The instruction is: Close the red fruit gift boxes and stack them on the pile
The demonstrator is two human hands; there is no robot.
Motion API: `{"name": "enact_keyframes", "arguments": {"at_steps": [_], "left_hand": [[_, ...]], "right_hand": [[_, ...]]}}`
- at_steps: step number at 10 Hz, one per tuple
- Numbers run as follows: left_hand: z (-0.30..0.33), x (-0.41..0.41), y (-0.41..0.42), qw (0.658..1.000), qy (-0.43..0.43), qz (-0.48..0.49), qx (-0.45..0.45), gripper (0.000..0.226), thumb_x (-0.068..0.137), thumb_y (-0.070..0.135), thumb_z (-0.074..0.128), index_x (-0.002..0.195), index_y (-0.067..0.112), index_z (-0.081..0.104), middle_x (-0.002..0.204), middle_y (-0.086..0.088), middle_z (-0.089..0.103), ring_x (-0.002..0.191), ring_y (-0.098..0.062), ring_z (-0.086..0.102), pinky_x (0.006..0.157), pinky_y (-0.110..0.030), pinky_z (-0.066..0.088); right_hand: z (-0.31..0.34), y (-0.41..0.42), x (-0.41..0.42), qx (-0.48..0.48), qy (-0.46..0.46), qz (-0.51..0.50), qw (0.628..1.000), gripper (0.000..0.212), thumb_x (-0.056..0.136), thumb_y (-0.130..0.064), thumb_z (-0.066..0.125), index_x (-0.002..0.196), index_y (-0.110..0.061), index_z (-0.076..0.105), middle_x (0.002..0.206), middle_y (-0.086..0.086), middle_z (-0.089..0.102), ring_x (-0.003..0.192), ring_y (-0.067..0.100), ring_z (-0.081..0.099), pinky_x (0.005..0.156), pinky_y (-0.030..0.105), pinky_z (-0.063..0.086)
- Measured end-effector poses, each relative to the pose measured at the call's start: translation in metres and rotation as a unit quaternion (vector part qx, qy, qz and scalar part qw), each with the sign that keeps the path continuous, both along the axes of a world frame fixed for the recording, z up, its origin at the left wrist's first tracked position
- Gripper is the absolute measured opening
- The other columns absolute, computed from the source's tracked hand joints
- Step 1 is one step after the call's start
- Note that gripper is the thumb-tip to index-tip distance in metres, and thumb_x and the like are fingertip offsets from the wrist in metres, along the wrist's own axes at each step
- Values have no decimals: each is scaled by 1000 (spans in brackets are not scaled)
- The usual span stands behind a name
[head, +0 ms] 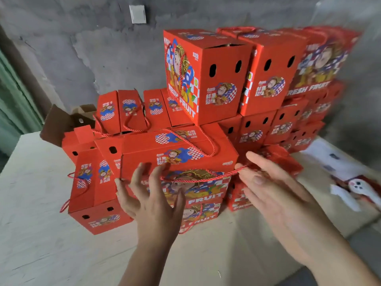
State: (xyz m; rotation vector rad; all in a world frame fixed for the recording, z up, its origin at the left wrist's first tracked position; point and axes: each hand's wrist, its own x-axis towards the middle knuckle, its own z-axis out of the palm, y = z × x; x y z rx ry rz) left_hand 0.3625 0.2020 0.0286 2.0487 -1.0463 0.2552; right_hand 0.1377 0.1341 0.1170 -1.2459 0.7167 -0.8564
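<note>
While hands hover open, closed box (181,153) lies crosswise, handle-side up.

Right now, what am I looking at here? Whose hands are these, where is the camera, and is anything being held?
No machine here: a person wears one camera on the head, looking down at their own hands. The left hand and right hand are both open, reaching toward the nearest red fruit gift box, which sits closed on another box. A red rope handle runs past the right fingers; whether it is pinched, I cannot tell. Behind stands the pile of stacked boxes, on a pale floor.
</note>
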Motion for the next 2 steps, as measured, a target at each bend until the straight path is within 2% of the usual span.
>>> {"name": "enact_keyframes", "arguments": {"at_steps": [1, 2], "left_hand": [[8, -11, -3, 998, 51, 13, -26, 54, 87, 38, 70, 139, 39, 55, 167, 3, 19, 158, -34, -13, 120, -64, -4], [21, -51, -7, 994, 5, -73, -83, 39, 88, 41, 58, 127, 43, 58, 157, 10, 35, 152, -24, 14, 116, -45, 12]], "right_hand": [[-5, 4, -8, 40, 0, -33, 999, 46, 79, -36, 78, 124, -38, 72, 130, 2, 72, 122, 22, 69, 104, 45, 48], [-17, 7, -24, 28, 71, -63, 995, 35, 89, -32, 75, 121, -47, 71, 130, -11, 71, 123, 4, 65, 107, 38, 50]]}}
